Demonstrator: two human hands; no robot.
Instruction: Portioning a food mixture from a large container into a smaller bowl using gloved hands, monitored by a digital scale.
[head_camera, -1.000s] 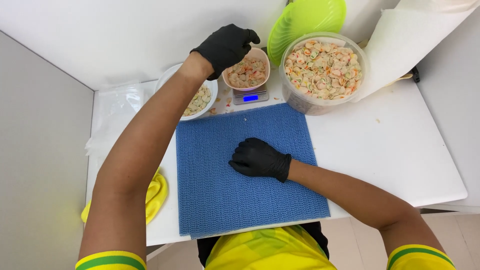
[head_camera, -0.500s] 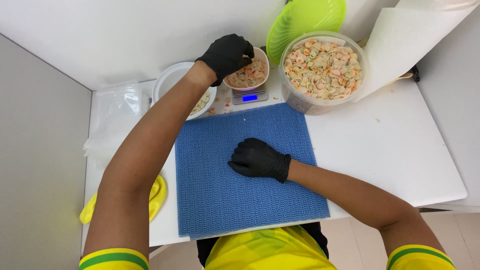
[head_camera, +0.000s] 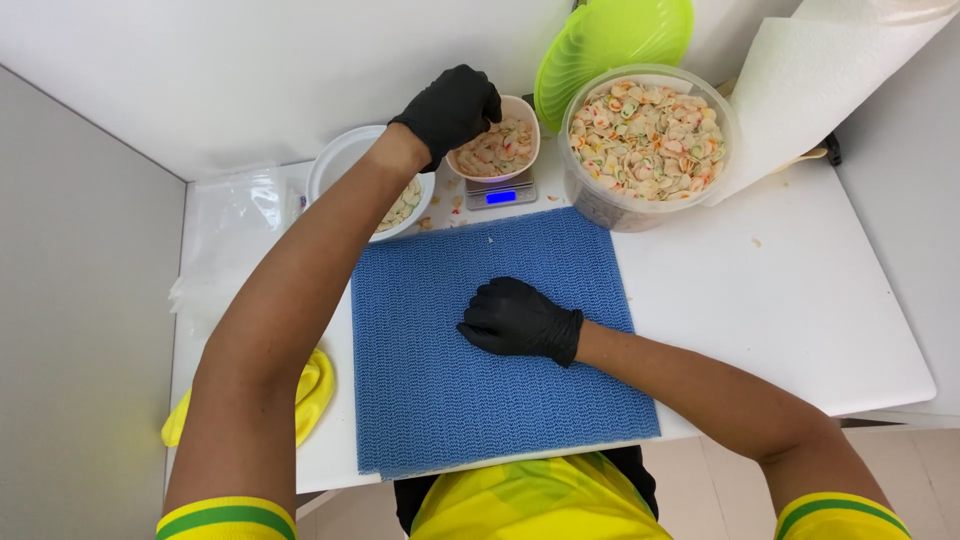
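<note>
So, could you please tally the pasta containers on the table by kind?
Large clear tub: 1
Small bowl on the scale, under the left hand: 1
White bowl: 1
Total: 3

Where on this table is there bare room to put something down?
Bare white table lies right of the blue mat, below the paper towel. The back edge is crowded: white bowl, scale, small bowl under the left hand, big tub.

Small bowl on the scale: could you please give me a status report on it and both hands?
Left hand over small bowl of pasta shells on scale. Right hand flat on blue mat. Nothing in the way.
</note>
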